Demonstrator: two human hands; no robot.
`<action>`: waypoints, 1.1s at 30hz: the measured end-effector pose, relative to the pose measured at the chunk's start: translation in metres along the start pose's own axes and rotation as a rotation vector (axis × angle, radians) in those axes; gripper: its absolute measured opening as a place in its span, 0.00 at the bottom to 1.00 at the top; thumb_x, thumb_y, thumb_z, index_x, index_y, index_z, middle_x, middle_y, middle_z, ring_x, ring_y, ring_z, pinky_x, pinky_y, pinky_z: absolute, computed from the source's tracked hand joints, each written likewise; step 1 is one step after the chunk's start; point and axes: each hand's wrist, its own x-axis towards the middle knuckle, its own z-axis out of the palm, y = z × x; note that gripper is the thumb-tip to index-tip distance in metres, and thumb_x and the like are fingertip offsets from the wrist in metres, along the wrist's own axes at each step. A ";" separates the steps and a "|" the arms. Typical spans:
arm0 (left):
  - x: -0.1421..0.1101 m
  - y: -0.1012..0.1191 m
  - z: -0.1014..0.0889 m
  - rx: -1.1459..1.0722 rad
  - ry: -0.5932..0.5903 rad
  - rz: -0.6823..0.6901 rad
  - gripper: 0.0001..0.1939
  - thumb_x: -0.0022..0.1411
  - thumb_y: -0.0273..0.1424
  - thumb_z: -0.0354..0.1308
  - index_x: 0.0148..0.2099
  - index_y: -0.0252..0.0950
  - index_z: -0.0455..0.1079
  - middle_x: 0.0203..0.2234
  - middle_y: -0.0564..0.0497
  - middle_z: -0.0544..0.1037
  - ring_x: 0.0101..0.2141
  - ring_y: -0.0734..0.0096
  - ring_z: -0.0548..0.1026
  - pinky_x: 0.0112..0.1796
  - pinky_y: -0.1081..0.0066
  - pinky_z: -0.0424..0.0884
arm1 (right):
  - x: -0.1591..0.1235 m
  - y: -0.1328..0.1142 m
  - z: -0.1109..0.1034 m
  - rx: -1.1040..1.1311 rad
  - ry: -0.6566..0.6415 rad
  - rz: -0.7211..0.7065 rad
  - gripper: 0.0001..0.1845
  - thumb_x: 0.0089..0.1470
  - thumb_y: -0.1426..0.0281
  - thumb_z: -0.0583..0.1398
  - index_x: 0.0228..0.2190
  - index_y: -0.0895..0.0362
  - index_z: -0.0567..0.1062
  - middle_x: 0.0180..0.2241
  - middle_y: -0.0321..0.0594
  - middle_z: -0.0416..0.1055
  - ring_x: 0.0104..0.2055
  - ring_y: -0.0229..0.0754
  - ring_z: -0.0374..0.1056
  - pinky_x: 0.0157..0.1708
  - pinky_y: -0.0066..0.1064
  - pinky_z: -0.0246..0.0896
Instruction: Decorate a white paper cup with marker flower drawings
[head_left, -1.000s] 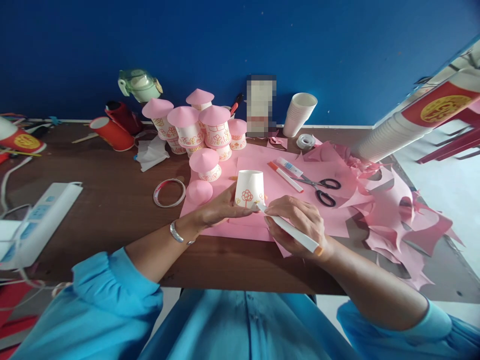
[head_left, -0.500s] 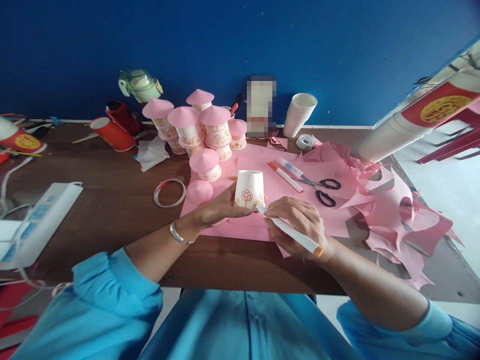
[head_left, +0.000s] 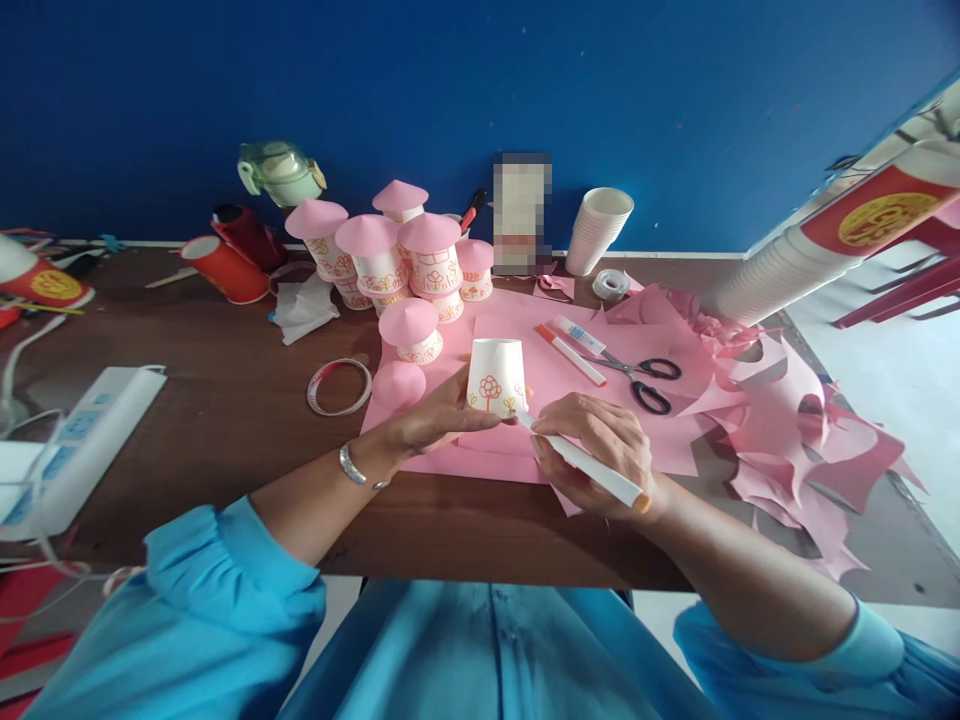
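My left hand (head_left: 439,415) grips a white paper cup (head_left: 496,365) from its left side and underneath. Orange and yellow flowers are drawn low on the cup's wall. In my right hand (head_left: 596,450) is a white marker (head_left: 596,472) with an orange end; its tip meets the cup near the lower right edge of the drawing. Pink paper sheets (head_left: 487,462) lie beneath both hands. Left of the cup are a pink paper cone (head_left: 399,385) and a small decorated cup with a pink cone roof (head_left: 409,322).
Behind stand several pink-roofed cup towers (head_left: 431,255). Scissors (head_left: 651,385), a second marker (head_left: 574,357) and a glue tube (head_left: 579,335) lie right of the cup. Pink scraps (head_left: 817,440) cover the right side. A tape roll (head_left: 338,387) and a power strip (head_left: 94,440) are at left.
The cup has shifted and turned slightly to the left in my left hand. The marker and my right hand have moved a little to the right and down.
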 end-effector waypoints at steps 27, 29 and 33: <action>0.002 0.009 0.011 -0.071 0.115 -0.066 0.25 0.54 0.39 0.79 0.49 0.37 0.75 0.42 0.46 0.83 0.45 0.59 0.80 0.49 0.60 0.74 | -0.005 0.004 0.000 -0.077 -0.006 -0.033 0.18 0.65 0.78 0.62 0.55 0.56 0.74 0.42 0.44 0.81 0.42 0.44 0.82 0.40 0.33 0.81; 0.003 0.006 0.008 -0.071 0.090 -0.050 0.23 0.55 0.38 0.78 0.49 0.37 0.76 0.43 0.46 0.82 0.45 0.60 0.80 0.50 0.60 0.74 | -0.004 0.004 -0.001 -0.065 0.001 -0.044 0.19 0.65 0.78 0.62 0.56 0.56 0.73 0.41 0.44 0.81 0.42 0.44 0.81 0.40 0.35 0.81; 0.005 -0.004 -0.001 -0.104 0.066 -0.011 0.23 0.56 0.35 0.77 0.52 0.39 0.76 0.44 0.48 0.82 0.46 0.62 0.79 0.49 0.63 0.74 | -0.003 0.004 -0.003 -0.065 0.030 -0.050 0.16 0.66 0.78 0.62 0.54 0.57 0.74 0.39 0.45 0.79 0.38 0.43 0.79 0.35 0.35 0.79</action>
